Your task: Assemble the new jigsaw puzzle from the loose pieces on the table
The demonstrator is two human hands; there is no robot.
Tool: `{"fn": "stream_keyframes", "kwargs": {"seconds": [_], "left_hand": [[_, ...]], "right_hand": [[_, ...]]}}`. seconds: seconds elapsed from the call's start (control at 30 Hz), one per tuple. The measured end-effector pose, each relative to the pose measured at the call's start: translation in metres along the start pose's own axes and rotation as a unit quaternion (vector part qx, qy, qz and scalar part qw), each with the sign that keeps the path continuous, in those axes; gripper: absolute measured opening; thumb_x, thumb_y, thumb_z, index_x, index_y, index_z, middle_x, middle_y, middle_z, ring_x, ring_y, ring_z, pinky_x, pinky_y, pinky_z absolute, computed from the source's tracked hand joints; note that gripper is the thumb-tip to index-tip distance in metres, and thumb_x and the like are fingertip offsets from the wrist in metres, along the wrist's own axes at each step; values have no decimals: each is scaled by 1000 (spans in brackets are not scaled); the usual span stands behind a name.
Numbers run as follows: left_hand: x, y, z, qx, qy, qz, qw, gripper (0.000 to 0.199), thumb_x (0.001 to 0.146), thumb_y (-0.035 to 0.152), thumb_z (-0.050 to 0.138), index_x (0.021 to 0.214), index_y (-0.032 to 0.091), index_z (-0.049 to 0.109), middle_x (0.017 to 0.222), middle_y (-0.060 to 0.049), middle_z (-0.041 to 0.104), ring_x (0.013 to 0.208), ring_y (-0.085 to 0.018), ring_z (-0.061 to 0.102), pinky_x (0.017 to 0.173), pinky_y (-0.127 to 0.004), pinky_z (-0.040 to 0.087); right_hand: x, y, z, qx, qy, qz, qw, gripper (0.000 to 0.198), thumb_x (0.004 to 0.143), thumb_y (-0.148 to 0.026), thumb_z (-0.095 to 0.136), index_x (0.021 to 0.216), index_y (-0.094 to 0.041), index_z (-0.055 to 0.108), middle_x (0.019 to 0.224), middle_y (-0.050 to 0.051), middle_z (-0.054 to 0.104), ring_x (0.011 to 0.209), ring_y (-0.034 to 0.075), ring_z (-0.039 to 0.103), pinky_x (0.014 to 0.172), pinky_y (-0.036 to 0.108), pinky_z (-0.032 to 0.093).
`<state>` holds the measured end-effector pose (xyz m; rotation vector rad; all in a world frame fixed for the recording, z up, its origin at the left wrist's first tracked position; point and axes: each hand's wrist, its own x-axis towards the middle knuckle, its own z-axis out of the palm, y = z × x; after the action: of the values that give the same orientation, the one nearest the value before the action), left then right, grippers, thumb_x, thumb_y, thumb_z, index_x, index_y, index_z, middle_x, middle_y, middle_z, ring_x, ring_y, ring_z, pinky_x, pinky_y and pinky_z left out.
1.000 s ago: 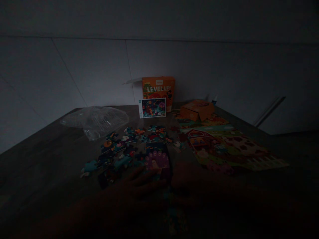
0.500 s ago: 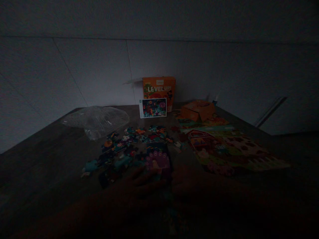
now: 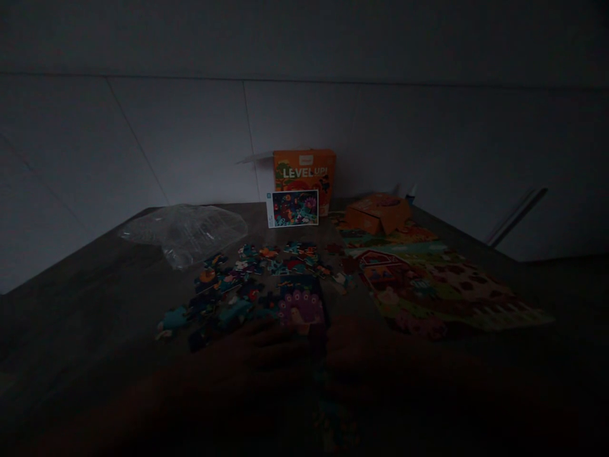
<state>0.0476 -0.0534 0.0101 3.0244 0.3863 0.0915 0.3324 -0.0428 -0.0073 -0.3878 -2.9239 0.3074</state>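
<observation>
In dim light, my left hand (image 3: 266, 349) lies low over the table, its fingers stretched toward the lower edge of a joined puzzle section (image 3: 301, 308) showing a purple peacock. My right hand (image 3: 354, 346) is just to the right of that section; its fingers are too dark to make out, and so is anything in them. Loose puzzle pieces (image 3: 235, 311) with dark blue and teal prints spread beyond and left of my left hand. More colourful pieces (image 3: 335, 422) show faintly below, between my forearms.
A clear plastic bag (image 3: 185, 228) lies at the back left. An orange box (image 3: 304, 168) marked "LEVEL UP!" stands by the wall, with a picture card (image 3: 292, 209) before it. At right are a farm-scene puzzle (image 3: 442, 285) and a smaller orange box (image 3: 378, 214).
My left fingers have drawn back slightly from the peacock section, toward me. My right hand stays at nearly the same place. The view has shifted a little.
</observation>
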Motion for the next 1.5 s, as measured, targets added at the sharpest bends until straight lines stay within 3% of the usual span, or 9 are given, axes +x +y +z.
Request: {"fn": "stream_keyframes", "kwargs": {"seconds": [0.1, 0.13, 0.23, 0.4, 0.73, 1.3, 1.5], "left_hand": [[-11, -22, 6, 78, 92, -81, 989, 50, 97, 20, 51, 147, 23, 44, 149, -8, 49, 141, -32, 38, 118, -50, 30], [-15, -30, 8, 98, 108, -118, 982, 45, 98, 22, 51, 144, 22, 48, 145, -10, 53, 137, -32, 43, 117, -51, 33], [-23, -48, 13, 94, 102, -164, 977, 39, 100, 29, 52, 139, 23, 54, 139, -9, 57, 131, -29, 49, 112, -48, 41], [-24, -53, 12, 57, 91, -164, 981, 36, 102, 26, 47, 137, 25, 55, 138, -7, 57, 126, -24, 54, 107, -40, 48], [-22, -51, 7, 51, 94, -197, 975, 29, 101, 26, 48, 126, 26, 64, 125, -6, 64, 114, -23, 61, 100, -39, 51], [-21, -51, 8, 58, 114, -184, 975, 29, 102, 27, 47, 126, 24, 64, 125, -8, 64, 114, -24, 60, 102, -42, 48], [-20, -50, 7, 65, 93, -185, 976, 30, 102, 26, 46, 128, 24, 62, 126, -8, 63, 116, -25, 58, 102, -42, 47]], "right_hand": [[1, 0, -5, 3, 14, 11, 1000, 23, 93, -30, 56, 77, -15, 61, 74, 5, 64, 68, 14, 54, 63, 28, 35], [1, 0, -6, 10, 16, 14, 1000, 20, 93, -29, 55, 82, -15, 62, 79, 6, 65, 72, 15, 55, 64, 28, 36], [1, 1, -10, 41, 14, 26, 999, 15, 94, -26, 56, 96, -14, 65, 91, 9, 66, 85, 18, 58, 72, 28, 40], [1, -2, -16, 70, -1, 30, 997, 17, 93, -22, 55, 104, -15, 67, 95, 9, 67, 87, 18, 59, 75, 29, 41], [0, -5, -21, 89, -9, 47, 995, 14, 90, -20, 57, 100, -16, 67, 92, 8, 68, 85, 18, 60, 72, 27, 41], [1, -5, -24, 79, -15, 54, 995, 11, 89, -19, 58, 95, -16, 67, 89, 7, 67, 80, 16, 58, 69, 26, 40], [2, -5, -26, 82, -21, 52, 995, 10, 89, -19, 58, 93, -16, 67, 88, 7, 66, 79, 16, 58, 68, 26, 39]]}}
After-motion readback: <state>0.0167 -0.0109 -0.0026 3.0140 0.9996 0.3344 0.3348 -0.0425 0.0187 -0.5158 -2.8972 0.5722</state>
